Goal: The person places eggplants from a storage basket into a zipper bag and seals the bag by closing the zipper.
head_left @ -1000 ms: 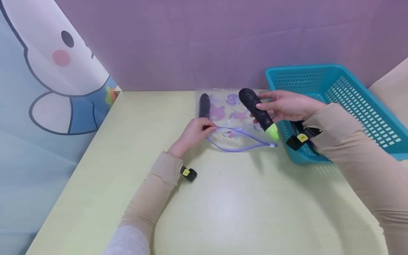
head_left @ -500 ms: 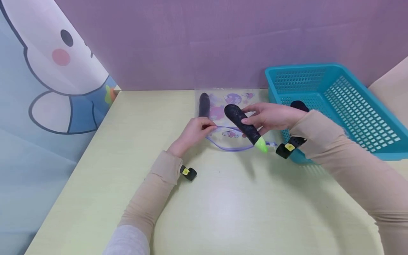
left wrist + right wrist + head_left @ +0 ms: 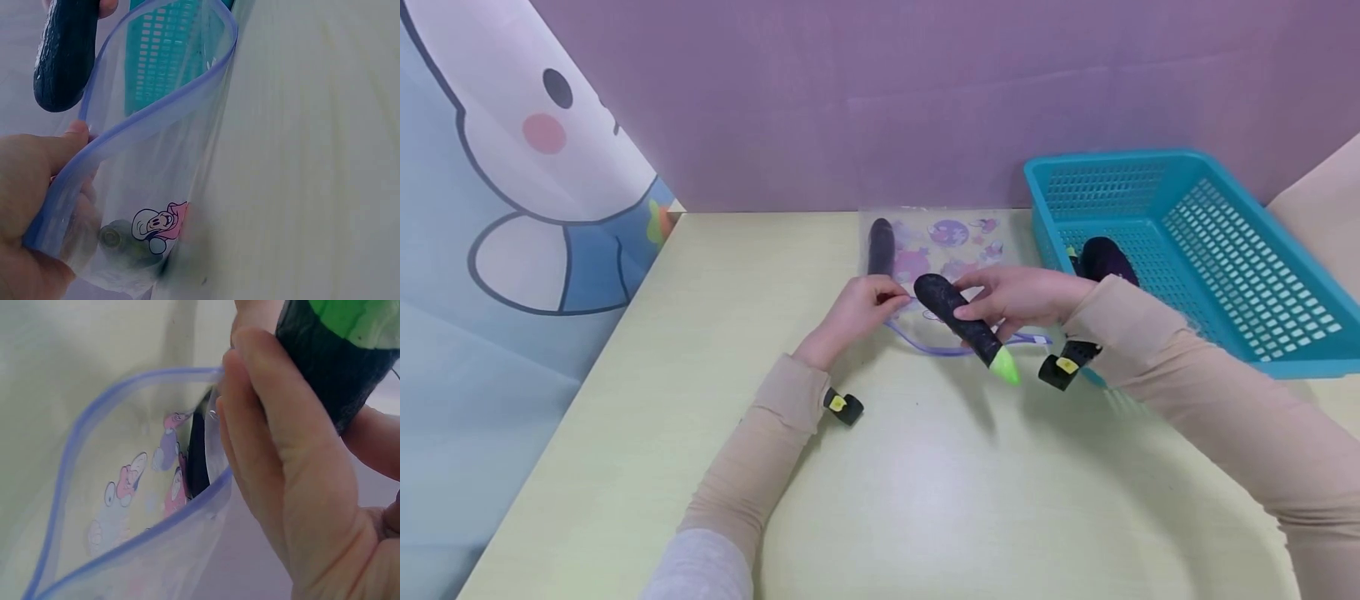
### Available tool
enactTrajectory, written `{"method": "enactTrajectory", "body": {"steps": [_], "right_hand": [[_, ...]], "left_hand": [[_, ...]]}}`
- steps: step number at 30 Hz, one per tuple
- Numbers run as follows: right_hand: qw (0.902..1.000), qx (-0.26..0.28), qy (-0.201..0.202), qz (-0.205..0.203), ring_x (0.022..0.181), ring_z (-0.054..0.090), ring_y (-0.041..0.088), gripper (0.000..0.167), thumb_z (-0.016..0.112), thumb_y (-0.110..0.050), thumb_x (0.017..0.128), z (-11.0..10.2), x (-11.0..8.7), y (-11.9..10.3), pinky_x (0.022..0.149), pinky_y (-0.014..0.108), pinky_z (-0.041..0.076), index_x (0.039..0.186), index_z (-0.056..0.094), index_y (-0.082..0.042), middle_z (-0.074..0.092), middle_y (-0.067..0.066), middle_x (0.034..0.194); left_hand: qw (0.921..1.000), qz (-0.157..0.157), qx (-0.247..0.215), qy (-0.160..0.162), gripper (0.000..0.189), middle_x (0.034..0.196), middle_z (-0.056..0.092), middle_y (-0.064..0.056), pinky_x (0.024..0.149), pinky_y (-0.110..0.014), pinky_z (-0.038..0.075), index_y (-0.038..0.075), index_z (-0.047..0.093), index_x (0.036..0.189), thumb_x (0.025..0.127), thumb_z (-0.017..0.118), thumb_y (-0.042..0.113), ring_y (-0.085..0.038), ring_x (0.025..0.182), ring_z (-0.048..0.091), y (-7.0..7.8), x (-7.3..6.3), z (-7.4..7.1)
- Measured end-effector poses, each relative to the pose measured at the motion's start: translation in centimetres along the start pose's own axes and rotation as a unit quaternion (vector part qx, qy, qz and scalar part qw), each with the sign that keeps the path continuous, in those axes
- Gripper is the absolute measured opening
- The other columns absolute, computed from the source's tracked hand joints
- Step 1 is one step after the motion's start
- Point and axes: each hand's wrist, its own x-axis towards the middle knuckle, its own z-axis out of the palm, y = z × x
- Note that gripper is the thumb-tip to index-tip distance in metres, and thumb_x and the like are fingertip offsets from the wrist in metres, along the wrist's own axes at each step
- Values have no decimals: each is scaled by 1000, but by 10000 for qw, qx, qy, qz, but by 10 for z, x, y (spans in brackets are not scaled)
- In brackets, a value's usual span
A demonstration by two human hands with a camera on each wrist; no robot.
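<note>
My left hand (image 3: 868,307) pinches the purple rim of a clear zip bag (image 3: 181,103) printed with cartoon figures. The bag's mouth gapes toward me. Inside it, along the left side, lies a dark eggplant (image 3: 881,246), its near end hidden behind my left hand. My right hand (image 3: 1018,296) grips a second eggplant (image 3: 958,315), nearly black with a bright green tip, by its middle. It is held tilted over the bag's opening, rounded end up and left, green tip pointing down toward me. In the left wrist view its rounded end is just outside the rim.
A teal plastic basket (image 3: 1225,250) with slotted walls stands to the right of the bag. More dark eggplants (image 3: 1105,260) lie at its left side, partly covered by my right sleeve. A purple cloth wall (image 3: 880,108) closes off the table (image 3: 925,483) at the back.
My right hand has carried the eggplant left and toward me, from beside the basket to over the bag's mouth. My left hand has kept its pinch on the rim.
</note>
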Motion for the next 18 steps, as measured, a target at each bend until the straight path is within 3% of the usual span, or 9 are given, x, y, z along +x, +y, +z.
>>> {"method": "enactTrajectory", "body": {"steps": [18], "right_hand": [[9995, -237, -69, 190, 93, 65, 23, 63, 47, -12, 99, 15, 5, 19, 77, 39, 56, 148, 11, 5, 46, 31, 130]], "left_hand": [[10000, -32, -12, 34, 13, 82, 68, -11, 64, -22, 44, 1, 73, 91, 89, 65, 11, -14, 68, 54, 2, 1, 0]]}}
